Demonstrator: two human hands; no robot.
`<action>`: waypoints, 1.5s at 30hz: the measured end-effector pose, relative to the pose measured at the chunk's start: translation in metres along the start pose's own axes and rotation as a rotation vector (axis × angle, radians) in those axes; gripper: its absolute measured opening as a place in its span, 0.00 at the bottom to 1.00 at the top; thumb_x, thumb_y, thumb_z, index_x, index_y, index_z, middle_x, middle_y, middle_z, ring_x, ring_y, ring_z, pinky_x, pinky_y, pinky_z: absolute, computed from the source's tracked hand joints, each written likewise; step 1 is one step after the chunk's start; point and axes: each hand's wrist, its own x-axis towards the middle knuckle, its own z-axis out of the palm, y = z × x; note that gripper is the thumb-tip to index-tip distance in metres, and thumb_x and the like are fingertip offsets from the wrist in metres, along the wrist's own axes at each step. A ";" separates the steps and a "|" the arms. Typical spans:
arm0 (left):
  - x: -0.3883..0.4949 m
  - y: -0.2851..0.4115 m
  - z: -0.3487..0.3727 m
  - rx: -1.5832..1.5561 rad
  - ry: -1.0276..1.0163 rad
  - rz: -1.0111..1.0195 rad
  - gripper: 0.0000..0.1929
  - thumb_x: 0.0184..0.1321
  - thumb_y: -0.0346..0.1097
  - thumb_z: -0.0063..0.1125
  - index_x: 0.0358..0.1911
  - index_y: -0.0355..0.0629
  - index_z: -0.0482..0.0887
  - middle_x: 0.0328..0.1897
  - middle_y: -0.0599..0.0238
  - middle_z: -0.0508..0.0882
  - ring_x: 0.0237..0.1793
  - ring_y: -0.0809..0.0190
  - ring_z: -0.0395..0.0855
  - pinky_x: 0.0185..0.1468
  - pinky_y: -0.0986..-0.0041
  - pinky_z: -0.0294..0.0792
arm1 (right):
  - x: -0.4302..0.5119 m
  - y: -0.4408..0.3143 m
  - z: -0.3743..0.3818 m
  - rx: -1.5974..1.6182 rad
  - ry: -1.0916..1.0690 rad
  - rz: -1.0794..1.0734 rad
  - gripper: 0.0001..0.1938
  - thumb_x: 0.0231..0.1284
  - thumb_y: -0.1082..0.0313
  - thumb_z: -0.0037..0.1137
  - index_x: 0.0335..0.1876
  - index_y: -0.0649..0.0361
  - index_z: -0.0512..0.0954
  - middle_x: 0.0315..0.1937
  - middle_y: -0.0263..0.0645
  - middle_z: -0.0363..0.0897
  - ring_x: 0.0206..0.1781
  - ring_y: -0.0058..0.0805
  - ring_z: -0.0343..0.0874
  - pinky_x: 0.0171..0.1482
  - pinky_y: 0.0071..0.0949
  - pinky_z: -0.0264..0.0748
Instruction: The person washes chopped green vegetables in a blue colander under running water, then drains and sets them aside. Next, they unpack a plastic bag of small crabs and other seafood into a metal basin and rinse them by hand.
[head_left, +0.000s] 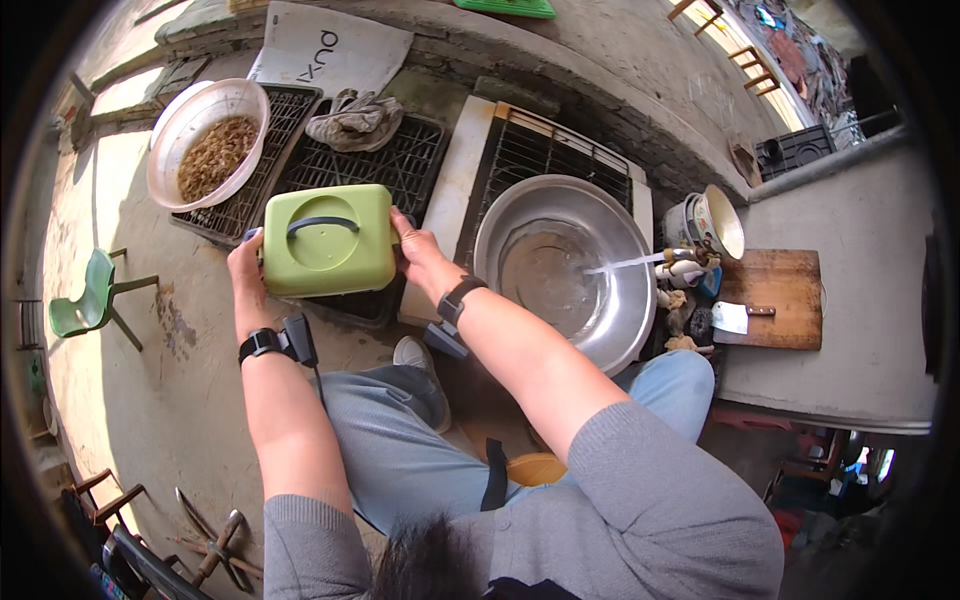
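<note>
A light green plastic box (330, 274) with a dark carrying handle (322, 223) on its lid is held between my two hands. My left hand (246, 262) grips its left side, and my right hand (418, 246) grips the opposite side; some fingers are hidden behind it. Behind the box are black plastic crates (360, 169), partly covered by it. To the right of my right hand stands a wide steel basin (491, 247) with clear water in it. A stream of water (626, 262) runs into the basin from a tap (686, 256).
A pale plastic basin (166, 176) of brown bits and a crumpled grey cloth (356, 124) sit on the crates. At right, a cleaver (731, 318) lies on a wooden cutting board (787, 292), beside enamel pots (724, 221). A green chair (86, 300) stands at left.
</note>
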 end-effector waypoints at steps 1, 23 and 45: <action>0.009 -0.006 0.001 -0.056 -0.024 -0.032 0.12 0.60 0.41 0.64 0.38 0.40 0.89 0.34 0.67 0.87 0.29 0.66 0.85 0.30 0.74 0.73 | 0.005 -0.004 -0.005 -0.073 0.012 0.039 0.25 0.57 0.43 0.69 0.46 0.59 0.81 0.42 0.35 0.84 0.42 0.31 0.84 0.42 0.38 0.83; -0.049 0.078 -0.002 -0.111 0.356 0.858 0.15 0.60 0.36 0.72 0.45 0.34 0.84 0.38 0.66 0.87 0.35 0.71 0.82 0.41 0.80 0.74 | -0.125 -0.070 0.054 -0.318 -0.107 -0.508 0.11 0.71 0.66 0.56 0.54 0.59 0.77 0.43 0.30 0.78 0.44 0.19 0.78 0.49 0.26 0.80; -0.096 0.088 0.068 -0.664 -0.497 -0.052 0.23 0.72 0.47 0.53 0.62 0.38 0.74 0.56 0.57 0.82 0.54 0.60 0.82 0.57 0.68 0.74 | -0.167 -0.120 0.003 -0.391 -0.004 -0.297 0.29 0.64 0.68 0.66 0.66 0.69 0.65 0.50 0.42 0.77 0.42 0.22 0.80 0.40 0.23 0.77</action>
